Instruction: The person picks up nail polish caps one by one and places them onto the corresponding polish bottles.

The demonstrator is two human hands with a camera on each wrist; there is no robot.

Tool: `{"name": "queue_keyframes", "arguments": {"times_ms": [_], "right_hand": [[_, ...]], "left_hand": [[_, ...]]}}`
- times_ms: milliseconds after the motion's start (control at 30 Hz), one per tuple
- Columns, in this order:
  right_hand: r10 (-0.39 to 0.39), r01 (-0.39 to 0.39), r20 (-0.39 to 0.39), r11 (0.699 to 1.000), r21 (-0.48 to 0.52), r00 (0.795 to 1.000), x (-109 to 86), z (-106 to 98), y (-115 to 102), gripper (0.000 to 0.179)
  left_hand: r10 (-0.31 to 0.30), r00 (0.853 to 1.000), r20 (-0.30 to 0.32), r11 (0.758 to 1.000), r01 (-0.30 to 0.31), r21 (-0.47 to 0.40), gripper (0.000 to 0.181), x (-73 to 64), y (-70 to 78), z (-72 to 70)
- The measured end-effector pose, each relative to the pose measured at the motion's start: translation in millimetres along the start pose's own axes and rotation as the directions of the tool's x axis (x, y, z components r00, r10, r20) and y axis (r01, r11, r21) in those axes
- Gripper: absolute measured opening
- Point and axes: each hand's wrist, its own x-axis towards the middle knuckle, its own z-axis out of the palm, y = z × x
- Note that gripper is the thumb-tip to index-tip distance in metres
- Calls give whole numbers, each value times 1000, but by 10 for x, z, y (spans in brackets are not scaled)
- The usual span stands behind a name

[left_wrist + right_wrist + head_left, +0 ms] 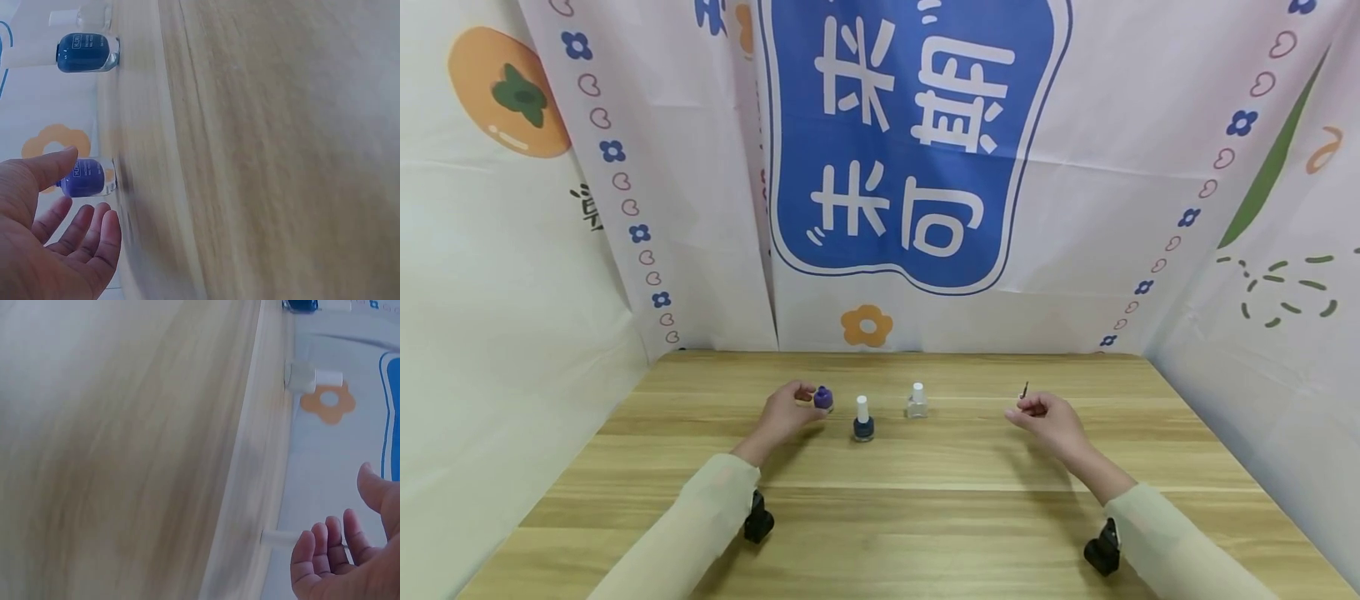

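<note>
A purple nail polish bottle (823,399) stands upright with its cap off and its neck bare. Around its left side are the loosely bent fingers and thumb of my left hand (787,414); the thumb tip overlaps the bottle (84,177) in the left wrist view. On the right, a white cap (279,538) stands on the table with its dark brush (1026,389) pointing up. My right hand (1047,419) is beside it, fingers loosely curved and thumb spread apart; its fingers (303,553) hide part of the cap and brush in the right wrist view.
Between the hands stand a dark blue nail polish bottle (863,428) and a clear one (917,406), both with white caps on. The wood-grain table (887,533) ends at a printed cloth (1075,275) behind, with more cloth on both sides.
</note>
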Motion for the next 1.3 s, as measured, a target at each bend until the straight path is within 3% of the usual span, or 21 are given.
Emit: {"name": "queue_keyframes", "arguments": {"times_ms": [300,800,1300], "right_hand": [[70,-72,-61,997,-29,996,135,-97,186,47],[76,-75,5,996,-57,997,350,-59,321,54],[61,-61,-3,993,-105,998,416,31,292,20]], "left_hand": [[10,1000,-13,1000,-10,26,46,43,14,82],[19,1000,-25,995,-16,94,47,111,-4,139],[17,999,-46,994,-12,107,27,139,7,146]]}}
